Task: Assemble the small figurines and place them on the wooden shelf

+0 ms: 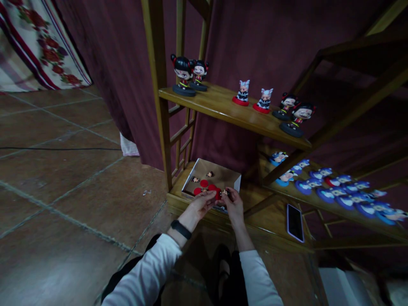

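Both hands meet over the front edge of a shallow cardboard box (225,171) on the lowest shelf. In my left hand (201,203), thumb and fingers are closed on a round red base (218,194). My right hand (235,206) pinches a small dark-haired figurine (225,193) right beside that base. Whether the two pieces are joined I cannot tell. Inside the box lie more red discs (204,183) and loose dark-haired figurine pieces (209,174), partly covered by my left hand.
Finished-looking figurines (184,76) stand on the wooden shelf (216,108) above. At the right, several blue-and-white figurines (331,193) fill another shelf. A phone (295,222) lies on the lowest board. A wooden post (157,85) rises left of the box; a dark curtain (229,46) hangs behind.
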Demonstrator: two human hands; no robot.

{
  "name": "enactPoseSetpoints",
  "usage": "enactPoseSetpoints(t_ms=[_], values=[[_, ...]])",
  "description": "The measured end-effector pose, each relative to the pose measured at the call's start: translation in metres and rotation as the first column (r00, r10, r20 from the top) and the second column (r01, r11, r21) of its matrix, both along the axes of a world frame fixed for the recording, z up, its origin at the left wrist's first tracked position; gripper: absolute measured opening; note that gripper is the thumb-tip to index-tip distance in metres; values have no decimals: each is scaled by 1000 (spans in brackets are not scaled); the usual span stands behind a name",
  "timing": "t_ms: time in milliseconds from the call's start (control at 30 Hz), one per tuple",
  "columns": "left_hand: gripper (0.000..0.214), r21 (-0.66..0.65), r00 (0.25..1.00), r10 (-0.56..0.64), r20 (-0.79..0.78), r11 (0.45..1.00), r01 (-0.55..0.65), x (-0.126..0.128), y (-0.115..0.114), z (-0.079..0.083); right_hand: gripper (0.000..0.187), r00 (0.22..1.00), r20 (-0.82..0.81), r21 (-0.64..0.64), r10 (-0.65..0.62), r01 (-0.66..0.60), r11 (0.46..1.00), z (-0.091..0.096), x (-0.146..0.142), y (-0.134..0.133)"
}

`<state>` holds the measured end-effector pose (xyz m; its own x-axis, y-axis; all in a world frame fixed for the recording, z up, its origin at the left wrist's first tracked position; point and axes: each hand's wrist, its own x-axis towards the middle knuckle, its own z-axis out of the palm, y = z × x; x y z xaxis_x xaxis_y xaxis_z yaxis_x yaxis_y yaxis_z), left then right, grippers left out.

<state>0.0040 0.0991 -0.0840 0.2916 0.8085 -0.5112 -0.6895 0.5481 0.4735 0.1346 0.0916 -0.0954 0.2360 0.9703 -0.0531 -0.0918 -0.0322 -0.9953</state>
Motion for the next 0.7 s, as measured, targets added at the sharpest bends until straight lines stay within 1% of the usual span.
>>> enactPoseSetpoints(t_ms=[167, 267, 333, 400, 467, 567, 700], values=[[7, 22, 999, 30, -44, 999, -29, 2, -2, 4, 42, 998, 70, 24, -5, 3, 1000, 0, 1, 0], [6, 33, 997, 37, -62, 999, -35, 2, -2, 4, 40, 977, 211, 73, -6, -9, 997, 3, 1, -3], [6, 37, 997, 38, -67, 999, -36, 2, -2, 3, 37, 927, 374, 127, -20, -30, 991, 7, 1, -7], [5, 32, 997, 40, -73, 999, -38, 1, -2, 2, 34, 844, 536, 178, -34, -74, 981, 12, 1, -10], [3, 18, 996, 43, -82, 999, -41, 1, -1, 1, 32, 763, 645, 209, -42, -124, 970, 16, 0, -13], [3, -15, 995, 43, -88, 999, -45, -1, 0, -1, 32, 700, 713, 232, -50, -168, 958, 17, -1, -14], [6, -58, 997, 30, -67, 998, -34, -4, 1, -3, 33, 676, 735, 227, -46, -182, 957, 16, -1, -13]])
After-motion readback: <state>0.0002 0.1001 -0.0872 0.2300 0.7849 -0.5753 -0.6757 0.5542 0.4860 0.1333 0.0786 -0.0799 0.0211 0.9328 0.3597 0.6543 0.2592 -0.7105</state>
